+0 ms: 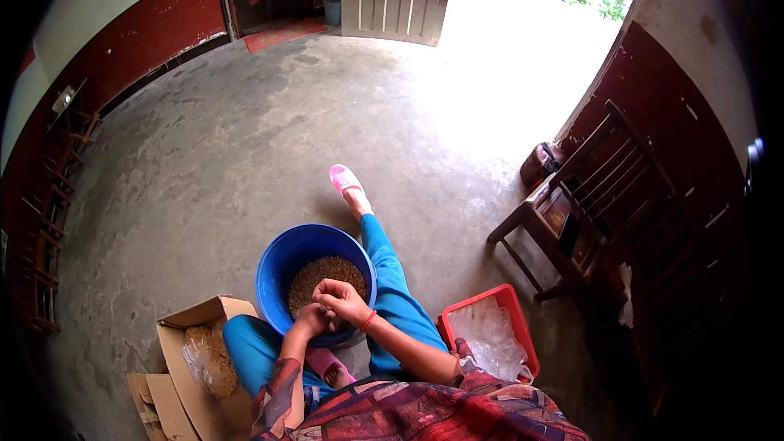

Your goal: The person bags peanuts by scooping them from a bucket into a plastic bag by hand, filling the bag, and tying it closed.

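Between my knees stands a blue bucket [271,278], partly filled with small brown grain-like pieces [327,271] whose exact kind I cannot make out. My right hand [343,300], with a red band at the wrist, is held over the bucket, fingers bent and pinched together. Just below and left of it, my left hand [310,322] is closed near the bucket's front rim. The two hands meet at the fingertips. Anything between them is too small or too hidden to name.
At my left, an open cardboard box [178,359] holds clear bags of brown pieces [211,359]. A red basket [513,310] with clear plastic bags [490,335] is at my right. Beyond it stands a wooden chair [531,220] with a dark phone-like object [569,233]. A metal door [392,4] stands open ahead.
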`<state>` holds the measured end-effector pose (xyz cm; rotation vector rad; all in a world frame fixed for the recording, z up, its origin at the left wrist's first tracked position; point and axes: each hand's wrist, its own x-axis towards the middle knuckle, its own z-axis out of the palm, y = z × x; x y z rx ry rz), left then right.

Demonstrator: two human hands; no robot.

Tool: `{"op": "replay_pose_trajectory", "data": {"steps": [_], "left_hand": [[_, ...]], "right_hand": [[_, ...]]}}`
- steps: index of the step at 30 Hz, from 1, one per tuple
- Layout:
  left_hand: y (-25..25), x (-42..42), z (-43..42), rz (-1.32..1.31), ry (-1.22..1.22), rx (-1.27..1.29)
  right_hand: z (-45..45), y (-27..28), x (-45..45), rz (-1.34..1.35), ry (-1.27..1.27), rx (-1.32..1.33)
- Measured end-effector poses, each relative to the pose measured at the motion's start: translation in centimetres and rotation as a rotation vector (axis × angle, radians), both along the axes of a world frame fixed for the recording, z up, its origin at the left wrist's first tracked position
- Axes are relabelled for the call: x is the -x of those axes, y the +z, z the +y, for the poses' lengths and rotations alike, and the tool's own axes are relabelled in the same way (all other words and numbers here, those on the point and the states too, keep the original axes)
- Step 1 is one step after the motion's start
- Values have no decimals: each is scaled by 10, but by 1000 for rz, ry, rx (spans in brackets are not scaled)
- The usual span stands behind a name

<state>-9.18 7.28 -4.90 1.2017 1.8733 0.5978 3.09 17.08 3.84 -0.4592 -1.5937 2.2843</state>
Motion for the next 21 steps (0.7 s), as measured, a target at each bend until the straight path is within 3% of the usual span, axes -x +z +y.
{"op": "replay_pose_trajectory", "data": {"steps": [5,9,12,21], "left_hand": [[22,-5,2,-271,91,112],[-4,-1,1,-415,57,39],[-11,0,1,-340,-41,34],[-2,-1,5,-286,-33,61]], "right_hand": [[-1,1,0,12,-2,-34],[-2,3,0,11,14,-87],[-3,-4,2,23,23,-129],[-3,-11,3,-5,9,-260]]}}
